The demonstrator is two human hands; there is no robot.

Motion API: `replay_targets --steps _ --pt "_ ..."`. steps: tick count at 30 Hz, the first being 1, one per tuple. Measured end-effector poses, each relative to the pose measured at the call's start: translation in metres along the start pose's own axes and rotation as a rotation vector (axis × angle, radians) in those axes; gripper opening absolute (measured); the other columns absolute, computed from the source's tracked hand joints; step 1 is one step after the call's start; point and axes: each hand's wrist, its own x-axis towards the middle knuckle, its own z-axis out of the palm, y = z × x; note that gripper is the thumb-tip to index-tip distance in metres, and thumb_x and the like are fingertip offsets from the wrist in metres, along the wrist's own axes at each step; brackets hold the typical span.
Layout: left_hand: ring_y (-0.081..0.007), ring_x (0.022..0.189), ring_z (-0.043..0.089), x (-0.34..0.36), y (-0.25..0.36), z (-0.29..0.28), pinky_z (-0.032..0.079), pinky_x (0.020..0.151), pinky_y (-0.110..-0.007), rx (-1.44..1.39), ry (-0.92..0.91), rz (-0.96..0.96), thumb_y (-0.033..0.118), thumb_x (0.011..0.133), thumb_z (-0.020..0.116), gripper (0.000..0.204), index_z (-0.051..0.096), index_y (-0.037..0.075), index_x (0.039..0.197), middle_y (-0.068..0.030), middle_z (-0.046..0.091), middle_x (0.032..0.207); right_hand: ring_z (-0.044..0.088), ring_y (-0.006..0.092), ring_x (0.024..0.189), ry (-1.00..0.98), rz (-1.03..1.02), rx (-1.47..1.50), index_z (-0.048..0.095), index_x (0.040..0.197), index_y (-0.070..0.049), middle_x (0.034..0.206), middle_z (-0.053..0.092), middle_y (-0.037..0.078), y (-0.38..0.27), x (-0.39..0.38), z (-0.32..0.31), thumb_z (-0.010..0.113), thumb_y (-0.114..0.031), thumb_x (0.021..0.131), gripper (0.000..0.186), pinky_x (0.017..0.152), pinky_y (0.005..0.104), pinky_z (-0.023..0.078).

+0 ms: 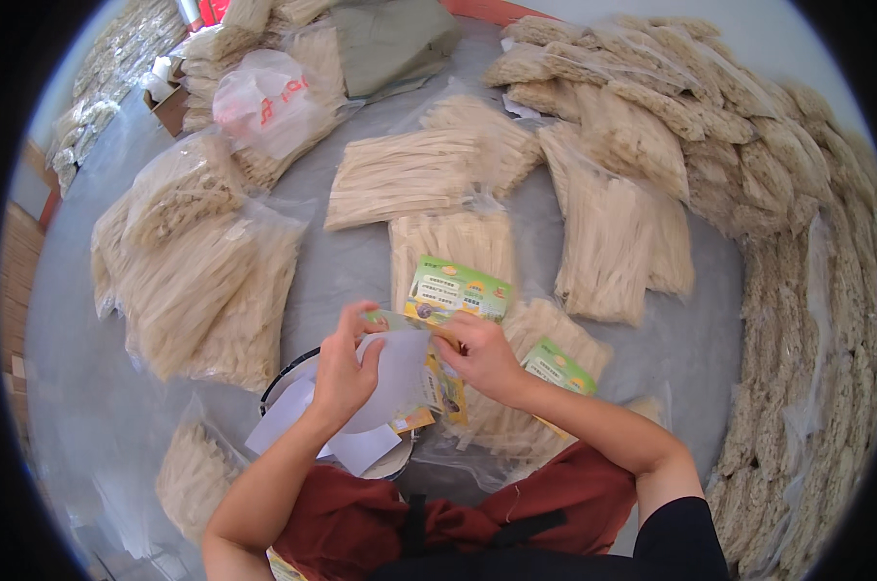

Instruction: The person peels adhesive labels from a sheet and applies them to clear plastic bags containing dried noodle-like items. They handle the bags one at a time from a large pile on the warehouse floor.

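Note:
My left hand (347, 373) pinches a thin white sheet (398, 378) that hangs down in front of me, with a green printed edge showing at its top. Beside it, my right hand (482, 356) is closed on the yellow-green edge of a printed label (445, 341); whether label and sheet are still joined cannot be told. Just beyond my hands, a green and yellow label (458, 288) lies on a clear bag of pale dried strips (453, 237). Another bag of strips (497, 407) near my right forearm bears a similar green label (559, 368).
Below my hands stands a round container (276, 380) with white papers (361, 450) in it. Bagged strips (206, 281) are heaped at left, more bags (613, 232) lie at right. A tall stack of bags (797, 368) lines the right side, on a grey sheet (337, 271).

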Motion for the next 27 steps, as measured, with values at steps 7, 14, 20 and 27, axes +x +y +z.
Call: replay_targets --steps 7,14,20,27 --pt "-0.0106 0.072 0.063 0.002 0.019 0.004 0.046 0.06 -0.026 -0.248 -0.309 -0.263 0.005 0.081 0.061 0.023 0.056 0.001 0.102 -0.0094 0.068 0.077 0.063 0.0285 0.067 -0.028 -0.181 -0.37 0.053 0.097 0.003 0.087 0.053 0.014 -0.016 -0.001 0.008 0.054 -0.007 0.077 0.022 0.055 0.0361 0.052" --pt "-0.0028 0.045 0.044 -0.001 0.022 0.013 0.03 0.039 -0.019 -0.305 -0.268 -0.43 0.013 0.084 0.063 0.016 0.062 -0.001 0.076 0.0027 0.054 0.056 0.062 0.0206 0.063 -0.092 -0.228 -0.546 0.057 0.087 0.005 0.082 0.052 0.013 -0.016 -0.005 0.028 0.055 -0.009 0.074 0.019 0.049 0.0315 0.05" --pt "-0.0042 0.041 0.039 -0.003 0.019 0.022 0.027 0.038 -0.019 -0.484 -0.219 -0.42 0.01 0.088 0.057 0.011 0.059 0.001 0.081 -0.0023 0.057 0.065 0.062 0.0222 0.063 -0.024 -0.215 -0.544 0.058 0.079 0.005 0.081 0.051 0.012 -0.016 -0.006 0.03 0.056 -0.009 0.072 0.016 0.047 0.0315 0.05" --pt "-0.0058 0.048 0.044 0.002 0.015 0.01 0.032 0.044 -0.02 -0.46 -0.177 -0.467 0.01 0.083 0.062 0.012 0.064 -0.002 0.083 -0.0041 0.061 0.068 0.062 0.0286 0.072 -0.041 -0.176 -0.215 0.062 0.086 0.0 0.082 0.057 0.014 -0.023 0.001 0.016 0.058 -0.013 0.077 0.016 0.057 0.0385 0.05"
